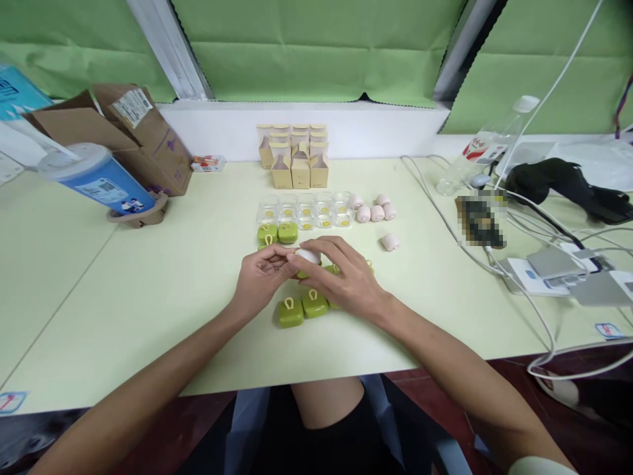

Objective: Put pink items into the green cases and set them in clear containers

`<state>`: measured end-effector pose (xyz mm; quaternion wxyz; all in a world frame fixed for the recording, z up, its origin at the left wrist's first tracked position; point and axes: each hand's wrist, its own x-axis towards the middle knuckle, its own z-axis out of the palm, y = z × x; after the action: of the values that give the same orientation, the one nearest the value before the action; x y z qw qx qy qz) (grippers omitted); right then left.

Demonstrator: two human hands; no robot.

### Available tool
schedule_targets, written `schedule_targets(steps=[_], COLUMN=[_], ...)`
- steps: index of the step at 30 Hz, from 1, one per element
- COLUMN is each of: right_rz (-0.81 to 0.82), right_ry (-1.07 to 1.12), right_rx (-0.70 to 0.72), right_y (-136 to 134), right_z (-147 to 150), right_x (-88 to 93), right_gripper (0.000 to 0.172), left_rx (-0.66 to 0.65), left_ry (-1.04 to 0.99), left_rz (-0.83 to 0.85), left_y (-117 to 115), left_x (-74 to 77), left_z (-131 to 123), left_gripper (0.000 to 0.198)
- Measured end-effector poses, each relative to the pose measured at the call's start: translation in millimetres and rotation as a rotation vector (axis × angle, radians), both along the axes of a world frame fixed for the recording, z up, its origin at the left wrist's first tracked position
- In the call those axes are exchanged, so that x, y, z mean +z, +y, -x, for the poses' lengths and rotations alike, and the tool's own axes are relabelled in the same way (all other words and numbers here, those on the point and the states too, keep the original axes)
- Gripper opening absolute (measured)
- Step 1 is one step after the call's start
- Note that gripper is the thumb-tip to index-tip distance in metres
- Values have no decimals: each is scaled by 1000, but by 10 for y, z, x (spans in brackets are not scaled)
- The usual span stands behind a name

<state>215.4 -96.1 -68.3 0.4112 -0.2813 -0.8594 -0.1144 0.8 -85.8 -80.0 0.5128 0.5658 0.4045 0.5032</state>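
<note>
My left hand point(266, 274) and my right hand point(346, 274) meet over the middle of the table, fingers closed around one small green case point(302, 274). A smooth white rounded piece point(308, 255) shows at its top, between the thumbs and fingers. Whether the white piece sits inside the green one I cannot tell. Under and in front of the hands stand several green cases point(291, 313) with pale yellow loops. More green cases point(287, 232) are just beyond my left hand. One pale pink rounded piece point(390, 242) lies alone beyond my right hand.
Clear plastic boxes point(306, 210) with yellow marks stand in rows, beside pink rounded pieces point(376, 212). Small open cartons point(301, 173) are near the wall. A cardboard box point(153, 142) and blue cup point(106, 185) stand left; a bottle point(484, 148) and cables point(524, 290) right.
</note>
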Motion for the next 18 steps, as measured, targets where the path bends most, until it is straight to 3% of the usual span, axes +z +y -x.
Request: schedule_targets(steps=[3, 6, 10, 12, 14, 18], right_rz=[90, 330, 801, 952, 1030, 1001], right_ry=[113, 388, 748, 817, 799, 401], right_rx=[58, 53, 127, 167, 155, 52], right_y=[18, 64, 145, 184, 238, 444], right_z=[-29, -102, -187, -206, -213, -187], right_x=[2, 39, 73, 82, 115, 325], right_gripper=[40, 36, 37, 51, 63, 44], left_rx=[-43, -34, 202, 367, 495, 586], left_ry=[28, 59, 158, 219, 250, 251], left_rz=[-41, -120, -296, -394, -448, -319], left_y=[-22, -12, 102, 207, 333, 558], left_x=[59, 104, 67, 14, -50, -175], left_z=[8, 57, 168, 237, 317, 475], left_gripper=[47, 44, 35, 26, 15, 21])
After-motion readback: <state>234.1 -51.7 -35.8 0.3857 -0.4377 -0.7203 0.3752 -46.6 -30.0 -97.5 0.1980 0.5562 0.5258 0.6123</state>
